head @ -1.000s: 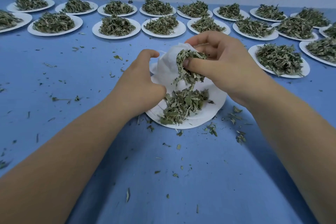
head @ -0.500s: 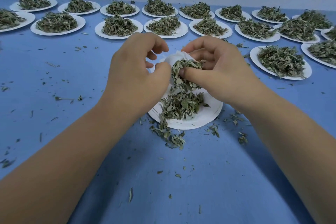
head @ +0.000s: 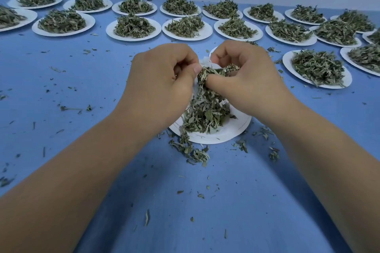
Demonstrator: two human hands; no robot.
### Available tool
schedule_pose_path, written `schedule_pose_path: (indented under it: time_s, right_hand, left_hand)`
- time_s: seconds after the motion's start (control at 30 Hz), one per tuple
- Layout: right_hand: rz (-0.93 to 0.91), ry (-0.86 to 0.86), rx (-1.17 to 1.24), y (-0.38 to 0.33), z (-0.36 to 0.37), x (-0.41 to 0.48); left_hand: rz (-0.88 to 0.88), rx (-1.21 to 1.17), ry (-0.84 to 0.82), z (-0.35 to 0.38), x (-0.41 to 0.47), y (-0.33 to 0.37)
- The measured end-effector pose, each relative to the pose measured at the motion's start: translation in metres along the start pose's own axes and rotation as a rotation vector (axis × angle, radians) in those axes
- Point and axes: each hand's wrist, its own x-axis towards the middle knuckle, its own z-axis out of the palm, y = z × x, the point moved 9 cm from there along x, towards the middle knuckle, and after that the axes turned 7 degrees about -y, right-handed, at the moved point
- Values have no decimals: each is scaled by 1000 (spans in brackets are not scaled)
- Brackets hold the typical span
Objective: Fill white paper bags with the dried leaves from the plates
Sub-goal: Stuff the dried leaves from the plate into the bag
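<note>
Now both hands meet above the near plate (head: 232, 132): the grip of the left hand (head: 162, 80) pinches the edge of the white paper bag (head: 206, 61), and the grip of the right hand (head: 246, 76) pinches a tuft of dried leaves (head: 207, 73) at the bag's mouth. A spilled clump (head: 192, 151) lies on the blue surface (head: 82, 88) at the plate's 6 o'clock, and heaped plates (head: 133, 36) line up from 10 to 2 o'clock.

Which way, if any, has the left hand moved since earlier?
Yes. Against the near plate, the left hand went from its left rim up and rightward to the white paper bag.
</note>
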Motion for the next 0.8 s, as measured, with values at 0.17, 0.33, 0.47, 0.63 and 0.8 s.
schedule_pose_path:
  time_s: [0.17,0.33,0.47,0.63,0.8]
  right_hand:
    - [52,66,-80,0,-4,2]
    - [84,103,-105,1,-8,1]
    - [100,98,-138,1,-8,1]
    - [140,93,6,6,-7,0]
    - [249,-16,298,14,1,-3]
  left_hand:
    - [47,-63,-46,6,-3,10]
    - [42,-132,-72,7,-3,10]
    - [81,-181,-137,13,-6,19]
    - [21,-117,-77,9,-1,4]
    - [-54,-43,14,-2,1,-17]
